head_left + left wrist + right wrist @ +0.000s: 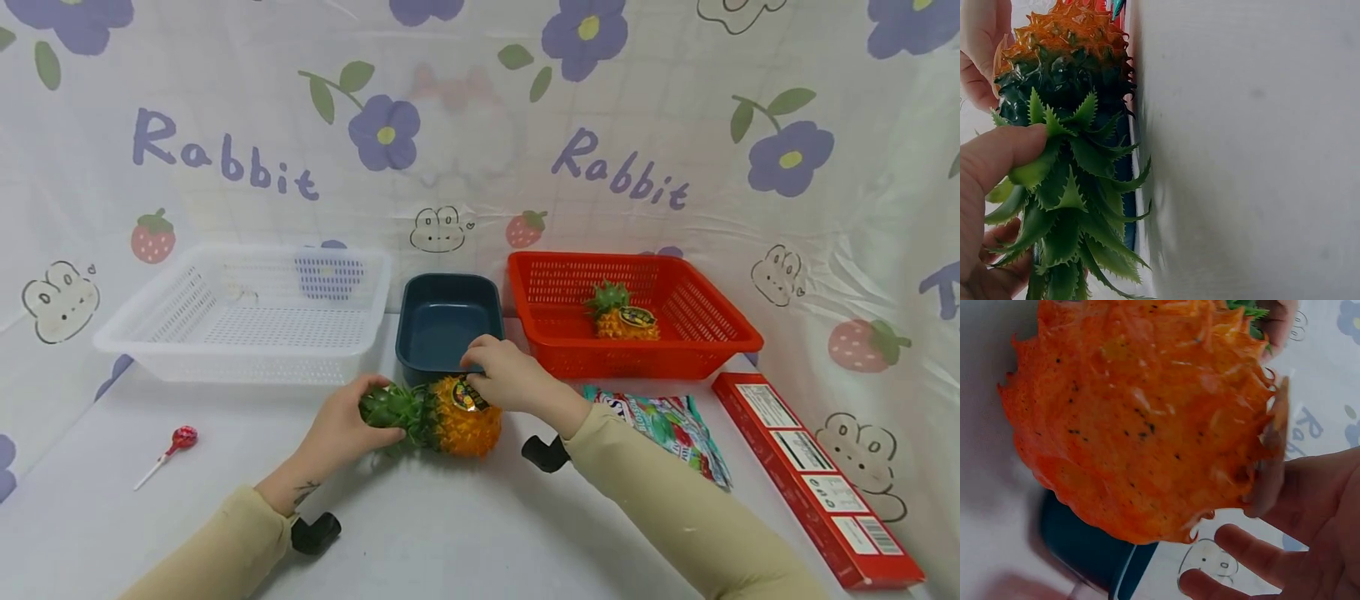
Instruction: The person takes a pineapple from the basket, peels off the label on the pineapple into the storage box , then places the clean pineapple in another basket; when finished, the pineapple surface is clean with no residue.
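A toy pineapple (467, 425) with an orange spiky body and green crown lies sideways in front of the blue bin. My left hand (341, 429) grips its leafy crown (1072, 206), the thumb across the leaves and the fingers partly hidden behind them. At the fruit's body is my right hand (513, 375), touching near the round dark label (468, 394). In the right wrist view, the label (1275, 450) is edge-on, and two fingers (1254, 550) of the right hand extend loosely away from the fruit. The contact behind the label is partly hidden.
Behind stand a white basket (240, 367), a dark blue bin (450, 283) and a red basket (637, 358) holding another pineapple (626, 321). A lollipop (180, 440) lies left. Right are a candy bag (675, 429) and a long red box (817, 483).
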